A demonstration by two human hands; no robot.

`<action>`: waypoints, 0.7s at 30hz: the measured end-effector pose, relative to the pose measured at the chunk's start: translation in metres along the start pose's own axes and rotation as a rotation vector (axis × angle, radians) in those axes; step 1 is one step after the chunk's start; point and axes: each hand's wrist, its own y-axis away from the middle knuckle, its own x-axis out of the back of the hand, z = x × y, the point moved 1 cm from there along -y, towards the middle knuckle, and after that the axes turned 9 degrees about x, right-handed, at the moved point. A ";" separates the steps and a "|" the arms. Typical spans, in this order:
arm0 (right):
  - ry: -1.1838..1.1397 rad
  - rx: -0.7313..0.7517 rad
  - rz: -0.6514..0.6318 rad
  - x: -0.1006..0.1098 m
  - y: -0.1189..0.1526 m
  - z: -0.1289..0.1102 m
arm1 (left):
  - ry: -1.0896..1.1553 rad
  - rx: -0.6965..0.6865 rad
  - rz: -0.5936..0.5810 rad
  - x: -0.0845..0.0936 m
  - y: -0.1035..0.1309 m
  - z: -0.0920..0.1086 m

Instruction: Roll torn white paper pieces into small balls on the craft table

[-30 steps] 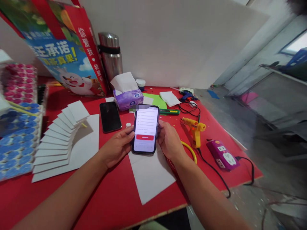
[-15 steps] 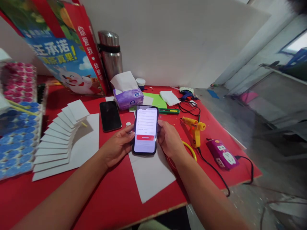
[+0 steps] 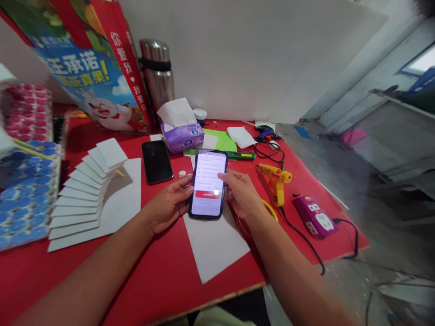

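A phone (image 3: 208,184) with a lit white screen and a red bar is held upright over a white sheet (image 3: 212,253). My left hand (image 3: 169,203) grips its left edge, thumb along the side. On the right edge, my right hand (image 3: 240,192) holds the phone with curled fingers, its thumb over the screen's right side. A second phone (image 3: 157,161), its screen dark, lies on the red table (image 3: 152,280) to the left. White pieces (image 3: 76,199) are fanned out like steps on a white board farther left.
Behind are a purple tissue pack (image 3: 183,137), a steel flask (image 3: 158,74) and a printed bag (image 3: 98,77). At right lie a yellow glue gun (image 3: 277,183), a green cutter (image 3: 241,155) and a purple power strip (image 3: 315,216) with cables. Blue and pink rolls (image 3: 25,194) stand left.
My right thumb has moved from the phone's right edge onto its screen. The phone has tilted slightly to the right, and a bright round spot now shows near the red bar.
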 end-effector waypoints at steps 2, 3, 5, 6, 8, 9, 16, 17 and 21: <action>0.014 0.004 0.006 0.000 -0.001 0.001 | 0.002 0.003 0.003 0.000 0.000 0.000; 0.023 0.006 0.010 0.000 -0.001 0.002 | 0.003 0.006 0.008 0.000 0.000 0.000; 0.037 0.015 0.014 0.001 -0.002 0.003 | 0.004 0.012 0.015 0.000 0.000 0.000; 0.042 0.020 0.014 0.002 -0.003 0.004 | 0.003 0.014 0.017 0.001 0.000 -0.001; 0.046 0.028 0.011 0.004 -0.004 0.006 | -0.007 0.015 0.014 0.001 0.000 -0.001; 0.047 0.031 0.009 0.005 -0.005 0.006 | -0.013 0.013 0.010 0.002 0.000 -0.002; 0.077 0.041 0.049 0.007 -0.006 0.008 | -0.029 0.011 -0.002 0.004 -0.002 -0.003; 0.082 0.038 0.056 0.007 -0.006 0.008 | -0.028 0.010 -0.005 0.004 -0.002 -0.004; 0.082 0.028 0.073 0.007 -0.006 0.007 | -0.033 0.010 -0.008 0.004 -0.003 -0.005</action>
